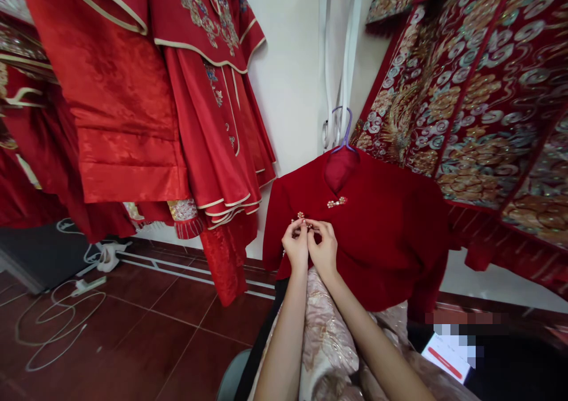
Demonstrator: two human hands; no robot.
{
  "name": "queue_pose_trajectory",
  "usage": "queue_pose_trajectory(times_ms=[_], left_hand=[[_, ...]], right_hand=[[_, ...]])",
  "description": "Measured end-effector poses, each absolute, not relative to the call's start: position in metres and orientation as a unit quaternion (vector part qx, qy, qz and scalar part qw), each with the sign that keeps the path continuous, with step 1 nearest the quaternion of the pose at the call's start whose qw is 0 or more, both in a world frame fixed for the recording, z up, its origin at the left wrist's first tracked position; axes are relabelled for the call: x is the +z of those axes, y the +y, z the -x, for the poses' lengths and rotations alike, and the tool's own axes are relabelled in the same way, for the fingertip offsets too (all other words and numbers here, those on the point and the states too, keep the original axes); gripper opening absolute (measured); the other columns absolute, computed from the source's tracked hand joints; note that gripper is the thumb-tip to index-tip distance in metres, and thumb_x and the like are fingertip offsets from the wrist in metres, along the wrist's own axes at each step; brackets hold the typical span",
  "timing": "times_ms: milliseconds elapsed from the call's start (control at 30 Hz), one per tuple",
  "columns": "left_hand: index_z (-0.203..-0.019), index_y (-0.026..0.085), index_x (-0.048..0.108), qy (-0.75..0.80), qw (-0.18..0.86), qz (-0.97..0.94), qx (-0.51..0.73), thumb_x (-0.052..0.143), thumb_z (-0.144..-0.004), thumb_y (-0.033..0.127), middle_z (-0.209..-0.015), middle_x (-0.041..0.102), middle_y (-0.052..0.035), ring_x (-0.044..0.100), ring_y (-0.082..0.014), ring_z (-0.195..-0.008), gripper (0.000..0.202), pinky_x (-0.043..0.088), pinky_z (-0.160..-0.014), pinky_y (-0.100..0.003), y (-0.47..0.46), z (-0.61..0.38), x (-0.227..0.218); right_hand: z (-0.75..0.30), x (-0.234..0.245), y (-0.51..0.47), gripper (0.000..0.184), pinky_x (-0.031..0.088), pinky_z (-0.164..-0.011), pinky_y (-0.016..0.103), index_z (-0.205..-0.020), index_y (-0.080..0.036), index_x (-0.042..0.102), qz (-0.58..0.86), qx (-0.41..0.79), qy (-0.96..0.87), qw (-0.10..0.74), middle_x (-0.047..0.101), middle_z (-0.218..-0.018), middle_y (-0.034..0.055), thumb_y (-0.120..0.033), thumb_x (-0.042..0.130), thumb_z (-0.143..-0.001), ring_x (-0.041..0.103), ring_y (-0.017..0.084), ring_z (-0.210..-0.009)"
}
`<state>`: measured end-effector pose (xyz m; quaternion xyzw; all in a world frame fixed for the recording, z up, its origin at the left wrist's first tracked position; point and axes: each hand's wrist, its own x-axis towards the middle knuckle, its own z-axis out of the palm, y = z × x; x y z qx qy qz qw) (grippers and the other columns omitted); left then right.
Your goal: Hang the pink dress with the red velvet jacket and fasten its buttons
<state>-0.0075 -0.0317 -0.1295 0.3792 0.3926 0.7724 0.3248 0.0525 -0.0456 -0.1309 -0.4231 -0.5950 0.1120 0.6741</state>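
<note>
A dark red jacket (377, 229) hangs on a purple hanger (345, 138) straight in front of me. Both hands meet at its front, fingertips pinched together around a beaded ornamental fastener (300, 215). My left hand (295, 244) grips it from the left side, thumb against fingers. From the right, my right hand (323, 247) pinches at the same fastener, partly covering it. A similar fastener (337, 202) with pearl-like beads lies on the cloth near the collar. Under the jacket's hem, pale shiny patterned fabric (328, 324) spreads below my forearms.
Red garments with cream piping (208, 123) hang at left. A heavily embroidered garment (479, 111) hangs at right beside white metal poles (337, 52). A lit phone (446, 356) lies at lower right. White cables (66, 312) and a power strip (89, 285) lie on the tiled floor.
</note>
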Motion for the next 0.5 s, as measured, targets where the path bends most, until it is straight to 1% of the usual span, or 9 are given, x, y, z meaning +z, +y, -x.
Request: queue_pose_trajectory(times_ms=[333,500], left_hand=[[-0.086,0.013,0.068,0.389,0.338,-0.386,0.765,0.067,-0.072,0.027,-0.089,0.070,-0.0084,0.065,-0.0173,-0.079,0.020,0.053,-0.075,-0.030,-0.023,0.009,-0.136],[-0.091,0.015,0.066,0.404,0.323,-0.387,0.763,0.066,-0.072,0.024,-0.092,0.069,-0.0079,0.064,-0.0158,-0.080,0.021,0.051,-0.077,-0.029,-0.034,0.016,-0.136]], right_hand=[[-0.052,-0.133,-0.043,0.028,0.051,-0.087,0.038,-0.105,-0.019,0.067,0.427,0.118,-0.592,0.673,0.058,-0.101,0.0089,-0.020,0.049,-0.083,0.058,0.019,-0.092],[-0.058,-0.128,-0.053,0.029,0.052,-0.088,0.037,-0.107,-0.020,0.066,0.404,0.152,-0.599,0.675,0.059,-0.105,0.0091,-0.021,0.047,-0.084,0.059,0.018,-0.092]])
